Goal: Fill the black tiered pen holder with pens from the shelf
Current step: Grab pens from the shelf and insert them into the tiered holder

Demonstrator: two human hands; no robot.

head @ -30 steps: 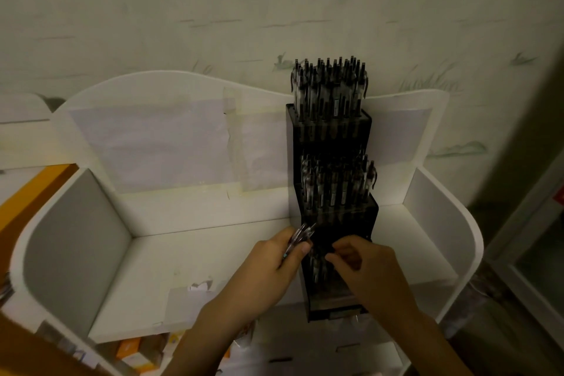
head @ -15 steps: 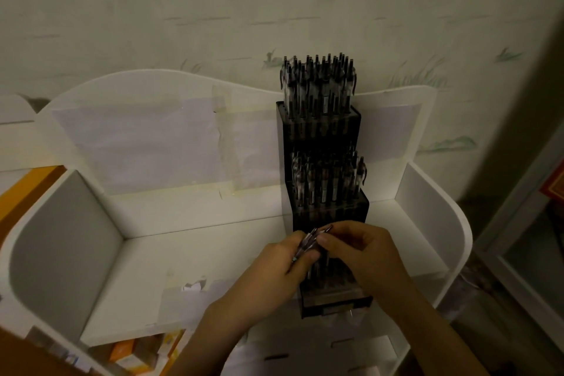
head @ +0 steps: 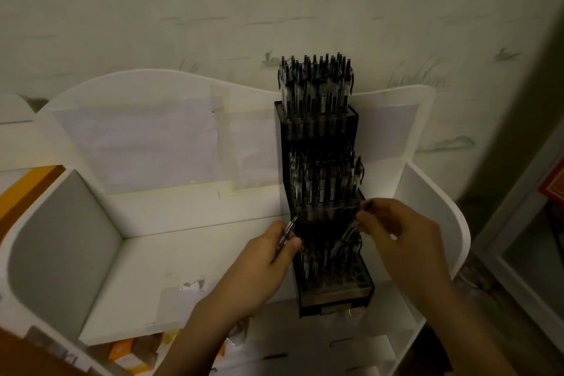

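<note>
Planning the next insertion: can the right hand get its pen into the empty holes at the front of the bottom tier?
Probably yes. The right hand holds a pen tilted just above the bottom tier, whose front holes show open. The left hand sits off to the side, clear of them.

Black tiered pen holder (head: 317, 128) upright on shelf; upper tiers full; bottom tier part-filled.

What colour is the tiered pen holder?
Black, seen in the head view: the pen holder stands on the white shelf.
</note>
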